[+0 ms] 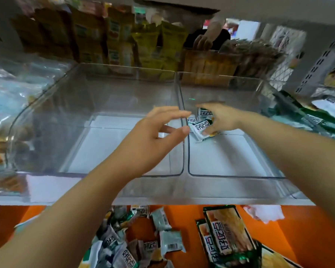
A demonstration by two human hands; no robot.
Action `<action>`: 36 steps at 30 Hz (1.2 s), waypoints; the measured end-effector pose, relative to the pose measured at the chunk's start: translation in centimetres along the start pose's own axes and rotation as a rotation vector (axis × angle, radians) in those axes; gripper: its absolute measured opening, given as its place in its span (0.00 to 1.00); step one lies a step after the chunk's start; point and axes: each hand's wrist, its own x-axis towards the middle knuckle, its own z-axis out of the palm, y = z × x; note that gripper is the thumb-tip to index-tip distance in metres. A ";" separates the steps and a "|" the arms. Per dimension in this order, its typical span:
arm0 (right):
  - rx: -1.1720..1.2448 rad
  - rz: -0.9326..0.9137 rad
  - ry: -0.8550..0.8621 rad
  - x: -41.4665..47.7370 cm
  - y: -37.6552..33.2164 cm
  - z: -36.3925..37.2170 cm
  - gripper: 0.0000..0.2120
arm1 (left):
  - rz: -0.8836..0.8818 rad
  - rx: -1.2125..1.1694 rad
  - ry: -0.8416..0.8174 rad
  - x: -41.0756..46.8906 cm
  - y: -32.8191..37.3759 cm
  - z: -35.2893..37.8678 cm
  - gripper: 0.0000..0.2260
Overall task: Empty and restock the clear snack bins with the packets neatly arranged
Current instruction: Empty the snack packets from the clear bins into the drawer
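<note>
packets in curled right hand

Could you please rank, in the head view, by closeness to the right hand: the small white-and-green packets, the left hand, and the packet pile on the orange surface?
1. Small white-and-green packets, gripped by the right hand, in the right clear bin.
2. Left hand, to its left.
3. Packet pile, below on the orange surface.

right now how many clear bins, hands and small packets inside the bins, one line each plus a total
clear bins: 2, left bin and right bin
hands: 2, left hand and right hand
small packets inside: 3 showing, all in the right bin, gripped by the right hand, which may hide more
total: 7
</note>
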 end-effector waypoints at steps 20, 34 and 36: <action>0.205 0.057 -0.374 2.5 -2.1 -0.6 0.39 | -0.075 -0.110 -0.026 0.5 -0.5 -0.1 0.17; -0.022 -0.145 -0.380 -0.2 -2.1 0.7 0.35 | -0.077 -0.101 -0.019 0.4 -0.5 -0.1 0.18; 0.005 -0.172 -0.367 -0.5 -2.2 0.9 0.40 | -0.076 -0.099 -0.020 0.4 -0.5 -0.1 0.18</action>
